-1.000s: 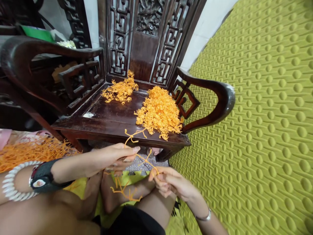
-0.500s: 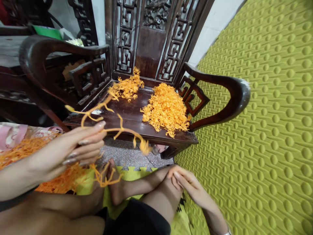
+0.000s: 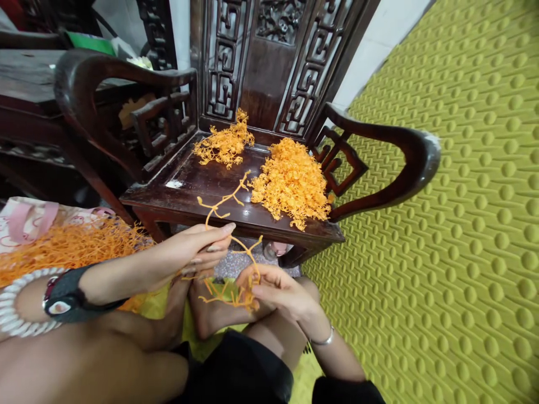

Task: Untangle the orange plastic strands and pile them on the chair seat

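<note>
- Where the view begins at the far left, a heap of orange strands (image 3: 63,247) lies over a pink-handled bag (image 3: 29,216), well behind the left wrist with its white bead bracelet (image 3: 17,306) and black watch (image 3: 63,297).
- Left hand (image 3: 193,255): fingers pinched shut on an orange branched strand (image 3: 229,224), whose upper end rises above the grip.
- Right hand (image 3: 273,292): just beside the left, fingers closed around the strand's lower tangle, over the crossed legs.
- Beyond both grips, a dark carved chair (image 3: 181,191) carries a small orange pile (image 3: 225,146) and a larger one (image 3: 292,182).
- Right of the hands lies a green bumpy mat (image 3: 442,224).
</note>
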`<state>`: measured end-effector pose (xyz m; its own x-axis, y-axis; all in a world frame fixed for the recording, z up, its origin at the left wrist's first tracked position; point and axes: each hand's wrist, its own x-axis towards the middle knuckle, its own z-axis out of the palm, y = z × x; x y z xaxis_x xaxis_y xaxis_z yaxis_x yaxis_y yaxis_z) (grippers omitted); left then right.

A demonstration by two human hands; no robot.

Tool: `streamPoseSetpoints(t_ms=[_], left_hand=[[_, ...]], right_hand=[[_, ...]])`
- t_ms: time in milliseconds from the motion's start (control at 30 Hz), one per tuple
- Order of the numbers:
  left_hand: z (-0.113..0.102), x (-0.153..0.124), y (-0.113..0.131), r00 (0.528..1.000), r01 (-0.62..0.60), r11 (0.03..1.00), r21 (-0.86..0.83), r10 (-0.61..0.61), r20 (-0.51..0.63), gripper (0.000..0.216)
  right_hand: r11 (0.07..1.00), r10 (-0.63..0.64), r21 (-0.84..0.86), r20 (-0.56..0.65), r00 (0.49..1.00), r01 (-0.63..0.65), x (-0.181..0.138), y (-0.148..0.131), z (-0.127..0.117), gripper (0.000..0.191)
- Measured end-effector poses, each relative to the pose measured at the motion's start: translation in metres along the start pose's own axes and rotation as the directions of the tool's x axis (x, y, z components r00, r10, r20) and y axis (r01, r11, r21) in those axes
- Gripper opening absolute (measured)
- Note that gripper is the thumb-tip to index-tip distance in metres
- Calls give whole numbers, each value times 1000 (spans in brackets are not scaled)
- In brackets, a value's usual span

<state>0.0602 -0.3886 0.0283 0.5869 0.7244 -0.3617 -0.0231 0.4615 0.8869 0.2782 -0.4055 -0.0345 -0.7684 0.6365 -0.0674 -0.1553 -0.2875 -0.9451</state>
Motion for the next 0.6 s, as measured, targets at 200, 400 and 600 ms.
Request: streamPoseSetpoints(t_ms=[200, 400, 600], left_hand=[[0, 6, 1, 998, 50, 995, -84, -52, -20, 53], [2, 9, 0, 996, 69, 997, 41, -71, 60, 55], [13, -4, 6, 997, 16, 976, 218, -33, 75, 55]], right_hand=[[975, -65, -218, -103, 993, 41, -13, 6, -2, 30], [984, -37, -175, -172, 984, 6, -41, 22, -10, 43], [979, -46, -205, -150, 988, 15, -64, 22, -5, 41]])
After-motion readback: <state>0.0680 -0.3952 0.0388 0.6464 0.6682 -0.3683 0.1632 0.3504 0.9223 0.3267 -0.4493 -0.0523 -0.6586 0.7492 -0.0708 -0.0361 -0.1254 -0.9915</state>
